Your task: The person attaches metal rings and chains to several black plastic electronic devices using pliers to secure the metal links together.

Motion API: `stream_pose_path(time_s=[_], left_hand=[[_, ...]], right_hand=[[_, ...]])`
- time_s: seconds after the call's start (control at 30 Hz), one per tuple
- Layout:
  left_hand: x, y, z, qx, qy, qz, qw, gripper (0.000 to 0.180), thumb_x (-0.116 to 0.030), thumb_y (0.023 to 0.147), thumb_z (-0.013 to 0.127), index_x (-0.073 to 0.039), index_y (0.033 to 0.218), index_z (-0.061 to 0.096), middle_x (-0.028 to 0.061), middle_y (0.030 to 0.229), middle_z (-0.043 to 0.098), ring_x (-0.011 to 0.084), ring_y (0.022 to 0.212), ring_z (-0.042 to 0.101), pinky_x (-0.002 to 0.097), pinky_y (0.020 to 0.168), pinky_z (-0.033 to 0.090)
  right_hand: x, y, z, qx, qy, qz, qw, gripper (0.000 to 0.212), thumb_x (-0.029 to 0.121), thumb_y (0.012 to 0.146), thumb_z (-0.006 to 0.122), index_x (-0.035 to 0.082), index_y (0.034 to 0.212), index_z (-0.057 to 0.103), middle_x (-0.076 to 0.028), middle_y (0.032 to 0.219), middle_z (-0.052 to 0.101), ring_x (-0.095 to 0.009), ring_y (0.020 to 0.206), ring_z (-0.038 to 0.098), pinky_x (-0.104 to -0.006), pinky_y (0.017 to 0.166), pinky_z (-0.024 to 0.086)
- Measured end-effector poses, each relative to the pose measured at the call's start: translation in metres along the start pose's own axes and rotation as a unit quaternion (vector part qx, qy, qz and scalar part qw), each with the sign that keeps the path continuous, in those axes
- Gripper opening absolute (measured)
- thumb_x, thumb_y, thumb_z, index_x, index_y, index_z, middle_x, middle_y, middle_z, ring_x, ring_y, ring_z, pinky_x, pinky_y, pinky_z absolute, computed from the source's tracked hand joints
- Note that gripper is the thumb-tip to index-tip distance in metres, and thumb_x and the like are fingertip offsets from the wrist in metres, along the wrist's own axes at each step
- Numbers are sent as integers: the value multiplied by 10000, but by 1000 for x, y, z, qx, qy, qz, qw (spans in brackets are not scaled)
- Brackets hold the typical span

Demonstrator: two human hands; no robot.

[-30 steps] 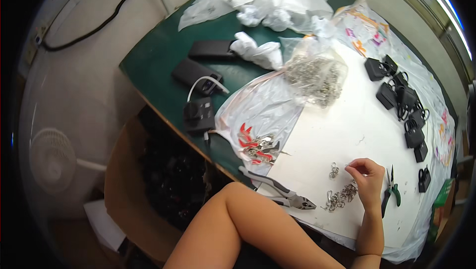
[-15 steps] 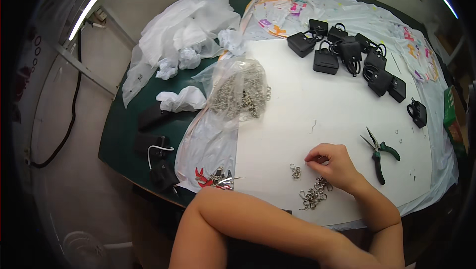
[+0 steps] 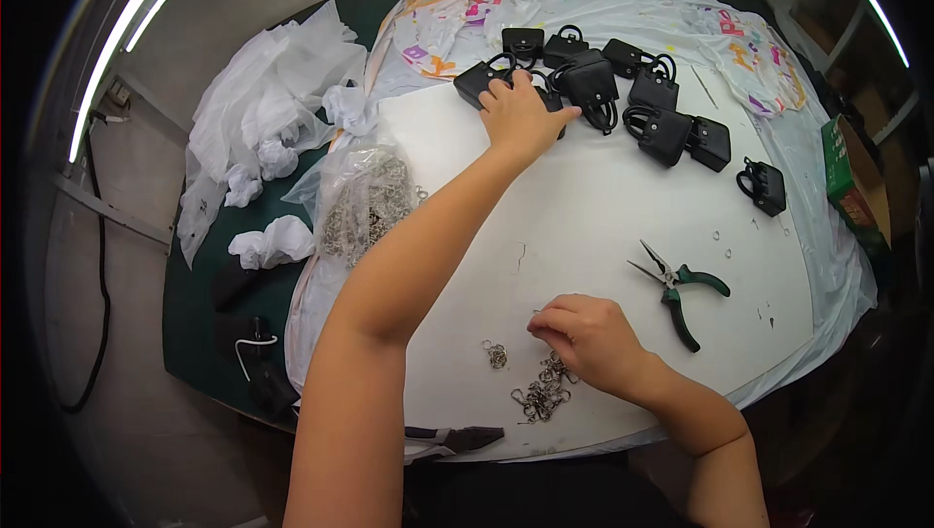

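Observation:
My left hand (image 3: 523, 121) reaches to the far side of the table. Its thumb and fingers straddle a small black handbag (image 3: 553, 100), mostly hidden beneath the palm. Close to me, my right hand (image 3: 589, 341) is closed in a pinch on a tiny metal piece (image 3: 534, 313), too small to make out. Left of those fingertips lies a little heap of metal rings (image 3: 495, 354). A larger pile of metal clasps (image 3: 541, 398) sits just below the right hand. Several more small black handbags (image 3: 664, 135) are grouped at the far right.
Green-handled needle-nose pliers (image 3: 678, 292) lie open right of my right hand. Another pair of pliers (image 3: 472, 438) rests at the near edge, partly behind my left arm. A clear bag of metal chain (image 3: 365, 199) and crumpled white plastic (image 3: 263, 90) are at left; a green box (image 3: 854, 173) is at right.
My left arm has swung from across the near edge to the black handbags at the back. My right hand keeps its pinch near the metal pile. The whole view has shifted.

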State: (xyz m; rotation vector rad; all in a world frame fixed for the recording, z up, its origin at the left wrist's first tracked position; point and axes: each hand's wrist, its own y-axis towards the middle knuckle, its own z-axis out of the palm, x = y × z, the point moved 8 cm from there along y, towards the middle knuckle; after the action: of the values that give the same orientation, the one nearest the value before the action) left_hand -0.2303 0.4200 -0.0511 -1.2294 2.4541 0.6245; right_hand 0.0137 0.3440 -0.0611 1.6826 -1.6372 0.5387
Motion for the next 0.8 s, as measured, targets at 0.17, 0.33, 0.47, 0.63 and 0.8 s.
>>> stream_pose_path(time_s=[0.17,0.33,0.47,0.63,0.8], left_hand=[[14,12,32,76,25,-42,996,870,-420,642,863,-26,1304,459,244,1238,509,407,1157,510,459,932,484],[31,-27,-6,276,-402,-111,866,758,-189,683,735,-10,1366,460,162,1096,629,226,978,627,355,870,503],[36,-103,-67,358,-653,-132,654,633,-138,800,587,2,1399,440,200,1210,619,287,1124,625,492,1005,480],[51,-207,-112,300,-740,-158,581,636,-247,869,649,33,1392,419,245,1251,603,347,1117,638,601,1010,482],[74,-285,-121,257,-752,-254,551,585,-301,906,571,6,1393,466,279,1301,581,467,1223,564,673,1054,410]], right_hand=[[-13,6,-9,-23,88,56,994,73,64,854,694,19,910,707,-101,842,701,-259,724,674,-354,675,540],[-33,8,-21,-15,155,133,979,110,65,853,693,-7,929,723,-127,817,719,-204,680,680,-315,672,534],[-32,4,-11,91,200,145,965,124,64,856,702,-13,949,732,-98,818,733,-144,677,664,-268,673,530],[-15,5,-13,25,412,175,894,103,45,887,711,-18,966,732,-46,860,714,-88,747,646,-234,703,537],[31,-2,-3,18,502,98,859,91,-15,889,702,-24,977,723,-71,932,705,-109,825,659,-249,743,545]])
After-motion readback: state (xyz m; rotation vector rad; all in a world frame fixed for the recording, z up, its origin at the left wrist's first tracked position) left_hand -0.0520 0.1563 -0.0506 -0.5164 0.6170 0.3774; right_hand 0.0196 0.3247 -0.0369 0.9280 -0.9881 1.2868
